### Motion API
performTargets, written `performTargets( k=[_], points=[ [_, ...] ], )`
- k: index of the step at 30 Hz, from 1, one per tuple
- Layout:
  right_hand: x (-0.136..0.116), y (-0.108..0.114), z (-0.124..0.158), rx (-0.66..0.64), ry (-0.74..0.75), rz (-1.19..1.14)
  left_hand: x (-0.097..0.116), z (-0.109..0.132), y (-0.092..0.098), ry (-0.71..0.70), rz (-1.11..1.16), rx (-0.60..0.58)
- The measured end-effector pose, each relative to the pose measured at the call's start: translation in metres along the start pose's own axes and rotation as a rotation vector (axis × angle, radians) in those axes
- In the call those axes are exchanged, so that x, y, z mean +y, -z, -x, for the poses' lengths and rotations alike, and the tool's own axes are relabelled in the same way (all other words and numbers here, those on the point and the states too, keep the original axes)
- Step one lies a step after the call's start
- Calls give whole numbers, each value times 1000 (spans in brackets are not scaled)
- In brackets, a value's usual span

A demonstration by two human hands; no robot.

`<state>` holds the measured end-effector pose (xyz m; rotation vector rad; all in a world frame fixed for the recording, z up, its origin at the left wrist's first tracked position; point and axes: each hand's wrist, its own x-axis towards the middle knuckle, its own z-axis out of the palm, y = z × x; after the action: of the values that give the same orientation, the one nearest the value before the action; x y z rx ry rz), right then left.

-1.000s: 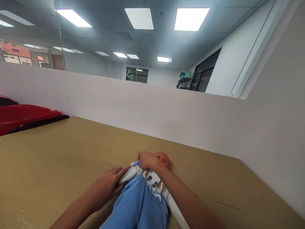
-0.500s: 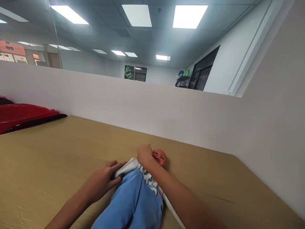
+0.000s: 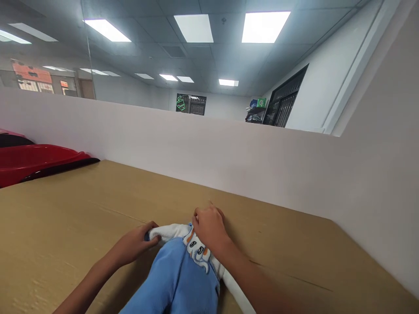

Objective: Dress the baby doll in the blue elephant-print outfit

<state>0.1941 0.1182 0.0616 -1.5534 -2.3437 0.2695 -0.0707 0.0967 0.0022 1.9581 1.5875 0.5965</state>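
Observation:
A baby doll dressed in a blue and white romper (image 3: 183, 274) lies on its back, legs toward me. The romper's chest carries a cartoon animal face (image 3: 198, 250). My left hand (image 3: 139, 242) is closed on the cuff end of the white sleeve (image 3: 168, 232), drawing it out to the left. Over the doll's neck and head, my right hand (image 3: 211, 226) has its fingers curled at the romper's collar. That hand hides the doll's face. The other white sleeve (image 3: 234, 288) passes beneath my right forearm.
The doll rests on a tan wooden tabletop (image 3: 81, 209). A low white wall (image 3: 229, 152) with glass above it borders the far side. Red plastic tubs (image 3: 42, 159) with black edges stand at the far left. Through the glass, a shelf (image 3: 255, 114) holds packages.
My left hand has shifted to the left and up, stretching the sleeve outward. My right hand has moved right, onto the doll's head and collar, covering the face that showed before.

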Motion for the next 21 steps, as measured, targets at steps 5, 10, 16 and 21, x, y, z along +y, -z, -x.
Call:
performTargets(
  k=[5,10,16,21],
  points=[
    [19,-10,77,193,90,-110,-13,-2,5,-41,36,-90],
    [59,-51,159,196,-91,-198,-23,-12,7,-33,77,-177],
    [67,-76,187,234,-162,-186,-27,-40,19,144,76,-371],
    [94,-80,213,419,-226,36,-12,-71,48,70,98,-273]
  ],
)
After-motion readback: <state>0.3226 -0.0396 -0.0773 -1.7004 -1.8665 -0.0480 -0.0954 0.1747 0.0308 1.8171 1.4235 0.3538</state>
